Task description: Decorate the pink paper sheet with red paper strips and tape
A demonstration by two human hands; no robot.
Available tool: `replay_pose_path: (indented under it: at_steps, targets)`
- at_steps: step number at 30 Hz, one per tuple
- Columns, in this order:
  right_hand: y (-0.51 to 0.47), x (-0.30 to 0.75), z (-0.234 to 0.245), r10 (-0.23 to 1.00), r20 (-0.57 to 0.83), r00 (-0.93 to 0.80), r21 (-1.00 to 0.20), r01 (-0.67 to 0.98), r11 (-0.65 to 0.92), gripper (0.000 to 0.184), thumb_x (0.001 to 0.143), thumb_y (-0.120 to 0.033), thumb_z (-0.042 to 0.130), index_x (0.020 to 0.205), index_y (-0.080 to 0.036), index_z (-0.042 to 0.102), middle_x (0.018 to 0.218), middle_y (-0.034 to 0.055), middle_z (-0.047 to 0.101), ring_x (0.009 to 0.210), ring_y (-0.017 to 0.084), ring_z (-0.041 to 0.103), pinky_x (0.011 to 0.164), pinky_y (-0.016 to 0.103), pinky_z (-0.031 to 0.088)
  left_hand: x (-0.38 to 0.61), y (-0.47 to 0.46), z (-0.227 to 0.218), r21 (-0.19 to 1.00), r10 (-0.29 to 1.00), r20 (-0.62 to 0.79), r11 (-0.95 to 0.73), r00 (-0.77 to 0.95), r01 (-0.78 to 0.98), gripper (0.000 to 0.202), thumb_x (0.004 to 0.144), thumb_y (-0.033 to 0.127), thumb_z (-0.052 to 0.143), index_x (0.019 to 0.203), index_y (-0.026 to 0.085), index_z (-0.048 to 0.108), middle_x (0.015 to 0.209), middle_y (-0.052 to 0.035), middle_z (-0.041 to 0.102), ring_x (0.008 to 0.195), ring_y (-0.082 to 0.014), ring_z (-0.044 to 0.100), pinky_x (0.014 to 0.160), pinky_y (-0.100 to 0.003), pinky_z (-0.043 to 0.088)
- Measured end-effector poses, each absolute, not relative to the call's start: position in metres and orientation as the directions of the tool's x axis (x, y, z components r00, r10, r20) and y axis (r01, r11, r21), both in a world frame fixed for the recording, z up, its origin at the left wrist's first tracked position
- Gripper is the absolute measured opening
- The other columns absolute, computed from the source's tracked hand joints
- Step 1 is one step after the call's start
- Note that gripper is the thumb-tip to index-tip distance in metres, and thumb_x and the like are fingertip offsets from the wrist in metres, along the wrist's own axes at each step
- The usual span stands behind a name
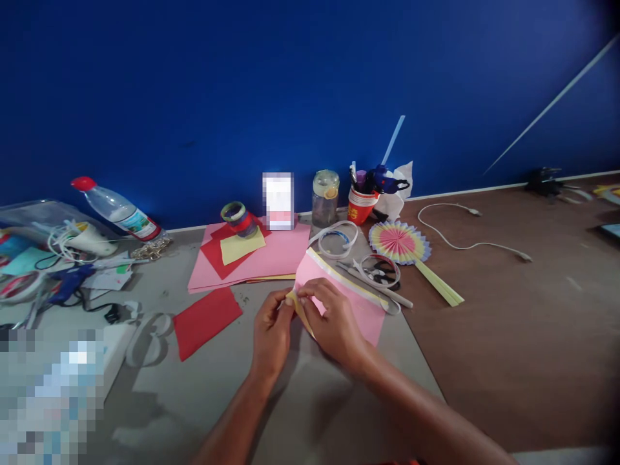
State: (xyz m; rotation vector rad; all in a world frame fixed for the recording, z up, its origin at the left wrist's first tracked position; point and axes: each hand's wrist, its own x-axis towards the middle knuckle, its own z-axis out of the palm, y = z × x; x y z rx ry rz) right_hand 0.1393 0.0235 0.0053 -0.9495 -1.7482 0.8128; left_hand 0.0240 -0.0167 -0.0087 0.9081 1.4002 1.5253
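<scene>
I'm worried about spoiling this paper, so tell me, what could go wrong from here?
The pink paper could crease or tear along its yellow edge, where your left hand and right hand grip it. The red paper lies near your left hand and might get brushed aside. The crowded red cup, with tall things sticking out, could tip if bumped.

- A clear plastic bottle with a red cap and printed label [126,216], tilted, near the smooth blue wall [310,84].
- A blue pistol-shaped tool with a black cord [70,284], lying at the left.
- A clear, lidded, cylindrical jar [325,206], upright near the wall.
- A red-and-white cup [359,210], upright just beside the jar, with slender items standing in it.
- A thin white cable [455,245], curving across the brown tabletop [513,323].
</scene>
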Motion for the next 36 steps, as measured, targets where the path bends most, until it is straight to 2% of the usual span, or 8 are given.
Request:
replay_pose_path:
  at_steps: [8, 13, 23, 29, 36]
  targets:
    - [0.020, 0.139, 0.008, 0.874, 0.433, -0.221, -0.857, 0.199, 0.475, 0.014, 0.081, -0.009, 0.050, 0.081, -0.020, 0.059, 0.083, 0.0057, 0.063, 0.080, 0.017, 0.061, 0.074, 0.029, 0.050, 0.025, -0.019, 0.003, 0.998, 0.917, 0.022, 0.007, -0.399, 0.070, 0.010, 0.080, 0.029, 0.061, 0.082, 0.019, 0.063, 0.074, 0.0012, 0.060, 0.068, -0.0115, 0.053, 0.064, -0.021, 0.045]
    - [0.018, 0.141, 0.008, 0.863, 0.466, -0.196, -0.839, 0.211, 0.501, 0.016, 0.078, -0.007, 0.047, 0.080, -0.020, 0.056, 0.081, 0.0049, 0.063, 0.079, 0.017, 0.060, 0.072, 0.029, 0.050, 0.027, -0.020, 0.007, 0.991, 0.936, 0.075, -0.032, -0.345, 0.129, 0.010, 0.081, 0.029, 0.060, 0.080, 0.019, 0.062, 0.072, 0.0012, 0.059, 0.067, -0.0115, 0.053, 0.063, -0.022, 0.045]
    - [0.013, 0.144, 0.009, 0.829, 0.519, -0.209, -0.773, 0.300, 0.559, 0.016, 0.079, -0.005, 0.049, 0.079, -0.020, 0.055, 0.079, 0.0048, 0.062, 0.078, 0.017, 0.058, 0.071, 0.029, 0.049, 0.028, -0.021, 0.005, 0.960, 0.924, 0.217, -0.142, -0.316, 0.243, 0.007, 0.083, 0.024, 0.059, 0.079, 0.020, 0.063, 0.079, -0.0008, 0.061, 0.076, -0.0138, 0.057, 0.073, -0.025, 0.046]
    - [0.014, 0.148, 0.009, 0.804, 0.543, -0.242, -0.728, 0.341, 0.594, 0.015, 0.082, -0.006, 0.049, 0.082, -0.019, 0.057, 0.081, 0.0061, 0.063, 0.079, 0.018, 0.058, 0.073, 0.030, 0.049, 0.024, -0.020, 0.000, 0.900, 0.891, 0.363, -0.260, -0.272, 0.350, 0.006, 0.082, 0.019, 0.060, 0.081, 0.022, 0.065, 0.079, -0.0007, 0.064, 0.080, -0.0151, 0.058, 0.076, -0.027, 0.046]
    - [0.015, 0.151, 0.011, 0.804, 0.520, -0.290, -0.696, 0.402, 0.595, 0.014, 0.084, -0.009, 0.048, 0.079, -0.019, 0.055, 0.080, 0.0068, 0.063, 0.078, 0.019, 0.058, 0.071, 0.031, 0.047, 0.022, -0.019, 0.003, 0.797, 0.875, 0.450, -0.305, -0.175, 0.522, 0.010, 0.083, 0.021, 0.057, 0.080, 0.023, 0.066, 0.075, -0.0008, 0.067, 0.073, -0.0158, 0.061, 0.090, -0.036, 0.046]
